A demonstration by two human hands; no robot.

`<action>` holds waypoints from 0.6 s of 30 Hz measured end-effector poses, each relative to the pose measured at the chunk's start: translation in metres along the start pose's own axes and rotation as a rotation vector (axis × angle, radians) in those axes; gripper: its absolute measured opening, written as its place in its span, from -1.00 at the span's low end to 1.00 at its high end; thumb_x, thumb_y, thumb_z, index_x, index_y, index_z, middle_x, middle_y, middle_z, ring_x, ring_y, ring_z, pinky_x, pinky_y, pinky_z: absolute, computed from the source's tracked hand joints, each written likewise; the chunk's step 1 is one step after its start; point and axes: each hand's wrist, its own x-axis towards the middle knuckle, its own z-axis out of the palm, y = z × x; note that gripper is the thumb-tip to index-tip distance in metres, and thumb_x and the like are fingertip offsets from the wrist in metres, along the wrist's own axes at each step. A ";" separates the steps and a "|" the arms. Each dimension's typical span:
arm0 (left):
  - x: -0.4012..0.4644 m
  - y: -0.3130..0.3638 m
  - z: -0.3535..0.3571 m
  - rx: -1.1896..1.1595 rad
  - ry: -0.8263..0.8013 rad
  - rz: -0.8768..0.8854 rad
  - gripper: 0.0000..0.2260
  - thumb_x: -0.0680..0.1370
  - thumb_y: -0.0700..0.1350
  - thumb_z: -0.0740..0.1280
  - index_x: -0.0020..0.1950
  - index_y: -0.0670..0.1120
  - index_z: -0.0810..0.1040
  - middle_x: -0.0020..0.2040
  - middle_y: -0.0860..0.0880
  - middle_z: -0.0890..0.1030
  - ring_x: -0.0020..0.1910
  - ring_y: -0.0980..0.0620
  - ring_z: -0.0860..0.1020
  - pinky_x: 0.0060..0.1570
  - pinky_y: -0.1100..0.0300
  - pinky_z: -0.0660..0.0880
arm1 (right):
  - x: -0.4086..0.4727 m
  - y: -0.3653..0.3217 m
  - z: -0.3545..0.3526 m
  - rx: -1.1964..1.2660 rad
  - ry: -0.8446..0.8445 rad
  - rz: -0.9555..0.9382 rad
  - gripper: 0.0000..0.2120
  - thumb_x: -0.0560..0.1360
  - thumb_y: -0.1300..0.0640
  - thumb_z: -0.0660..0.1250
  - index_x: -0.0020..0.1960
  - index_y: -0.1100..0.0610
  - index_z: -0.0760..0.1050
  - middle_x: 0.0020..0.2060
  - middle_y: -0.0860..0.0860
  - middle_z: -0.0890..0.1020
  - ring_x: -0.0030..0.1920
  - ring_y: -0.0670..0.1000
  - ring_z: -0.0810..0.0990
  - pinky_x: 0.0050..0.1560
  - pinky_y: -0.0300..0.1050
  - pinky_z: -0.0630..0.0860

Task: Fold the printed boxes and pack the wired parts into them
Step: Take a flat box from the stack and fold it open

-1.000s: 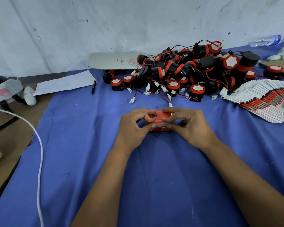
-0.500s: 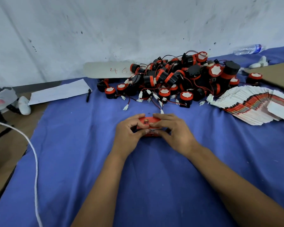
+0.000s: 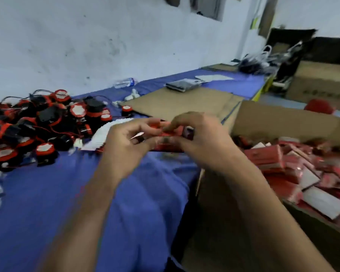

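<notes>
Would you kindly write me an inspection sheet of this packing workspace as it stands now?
Surface: blue cloth over the table, with flat cardboard at its far end.
Job's things: red printed box held above the cloth; wired parts heaped at left; flat box blanks beside them; carton at right holding packed red boxes.
Clutter: water bottle by the wall; dark flat pack on the cardboard.
Grippers: left hand and right hand both grip the box.
Cables: red and black leads tangled in the heap.
Surroundings: white wall; brown cartons at far right.
</notes>
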 end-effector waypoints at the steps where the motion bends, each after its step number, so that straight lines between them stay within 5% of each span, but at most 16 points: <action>1: 0.014 0.005 0.032 0.003 -0.057 0.012 -0.76 0.44 -0.38 0.55 -0.15 -0.03 0.72 0.06 0.04 0.75 0.13 0.08 0.70 0.13 0.23 0.59 | -0.012 0.016 -0.029 -0.084 0.004 0.085 -0.86 0.47 0.07 0.52 0.02 0.03 0.68 -0.13 -0.02 0.68 -0.12 -0.07 0.55 -0.14 -0.31 0.39; 6: 0.052 0.016 0.165 0.114 -0.345 0.007 -0.76 0.42 -0.21 0.58 -0.27 0.12 0.66 -0.04 0.10 0.74 -0.05 0.20 0.70 0.05 0.17 0.62 | -0.076 0.090 -0.142 -0.470 0.073 0.589 -0.82 0.52 0.09 0.45 0.12 -0.02 0.65 0.01 0.02 0.65 0.01 0.06 0.56 -0.09 -0.19 0.31; 9: 0.054 0.013 0.204 0.328 -0.529 -0.013 -0.82 0.45 -0.12 0.58 -0.24 0.14 0.68 -0.10 0.17 0.71 -0.06 0.20 0.67 0.09 0.06 0.63 | -0.099 0.113 -0.158 -0.526 -0.134 0.904 -0.74 0.60 0.09 0.33 0.27 -0.03 0.61 0.19 0.11 0.64 0.13 0.16 0.58 -0.03 -0.12 0.40; 12: 0.052 0.008 0.210 0.508 -0.593 -0.049 -0.89 0.47 -0.04 0.57 -0.19 0.14 0.69 -0.05 0.15 0.69 -0.01 0.15 0.64 0.10 0.00 0.62 | -0.103 0.117 -0.152 -0.534 -0.226 0.954 -0.73 0.66 0.05 0.23 0.27 0.10 0.60 0.19 0.14 0.64 0.14 0.18 0.59 0.02 -0.03 0.50; 18: 0.051 0.014 0.183 0.470 -0.330 0.000 -0.81 0.48 -0.14 0.54 -0.27 0.11 0.65 -0.28 0.18 0.64 -0.23 0.29 0.59 -0.19 0.47 0.42 | -0.063 0.083 -0.123 -0.492 0.158 0.768 -0.77 0.59 0.18 0.26 0.19 0.09 0.61 0.10 0.14 0.65 0.05 0.16 0.59 0.00 -0.03 0.52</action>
